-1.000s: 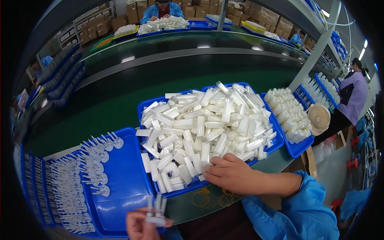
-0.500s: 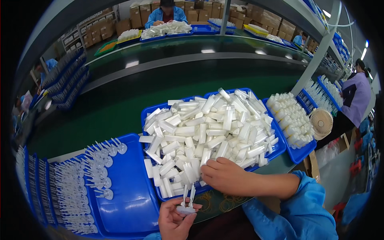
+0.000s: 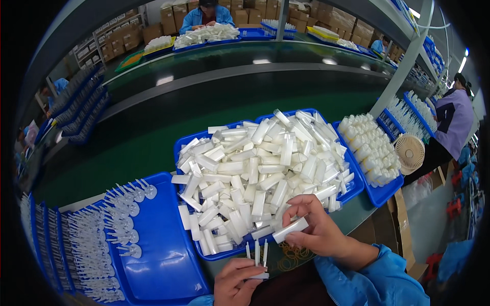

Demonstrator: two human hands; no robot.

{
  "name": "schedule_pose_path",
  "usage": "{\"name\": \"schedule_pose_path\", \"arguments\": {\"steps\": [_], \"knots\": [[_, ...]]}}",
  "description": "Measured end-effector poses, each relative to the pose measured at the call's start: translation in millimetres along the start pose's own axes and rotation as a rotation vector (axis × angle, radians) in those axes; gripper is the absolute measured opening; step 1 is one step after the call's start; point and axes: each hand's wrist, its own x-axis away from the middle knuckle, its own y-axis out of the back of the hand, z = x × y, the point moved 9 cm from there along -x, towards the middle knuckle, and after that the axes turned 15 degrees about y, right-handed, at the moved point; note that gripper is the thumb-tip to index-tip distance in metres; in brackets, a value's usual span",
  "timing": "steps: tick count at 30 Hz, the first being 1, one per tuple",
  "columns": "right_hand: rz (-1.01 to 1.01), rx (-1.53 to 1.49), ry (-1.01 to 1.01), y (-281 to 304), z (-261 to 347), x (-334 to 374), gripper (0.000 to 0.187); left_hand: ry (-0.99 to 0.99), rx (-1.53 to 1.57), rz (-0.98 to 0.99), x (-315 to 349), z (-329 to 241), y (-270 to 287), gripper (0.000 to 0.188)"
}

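My left hand (image 3: 234,283), low in the middle, pinches a small white plastic part with upright prongs (image 3: 265,254); the fingers cover some of its base. Up and to the right of it, my right hand (image 3: 320,229) grips a white block-like piece in a clear sleeve (image 3: 290,230) between thumb and fingers. The two held things are apart. Just beyond my hands, a big heap of similar white sleeved pieces (image 3: 253,171) fills blue trays (image 3: 179,148).
On the left, a blue tray (image 3: 158,255) bears rows of pronged white parts (image 3: 92,250). Right of the heap stand a blue tray of white pieces (image 3: 370,153) and a small fan (image 3: 410,153). Beyond runs a green conveyor belt (image 3: 138,148). A co-worker (image 3: 206,15) sits across it.
My right hand has drawn back from the heap with a white sleeved piece, moving right and nearer. My left hand has shifted slightly right and down, still holding the pronged part.
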Motion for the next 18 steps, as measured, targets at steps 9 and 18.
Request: {"name": "schedule_pose_path", "arguments": {"steps": [9, 18], "knots": [[-0.028, -0.177, -0.233, 6, -32, 13, 0.011, -0.215, 0.052, 0.161, 6, -14, -21, 0.012], [0.005, -0.256, -0.232, -4, -37, 9, 0.016, -0.191, 0.084, 0.178, 5, -13, -18, 0.010]]}}
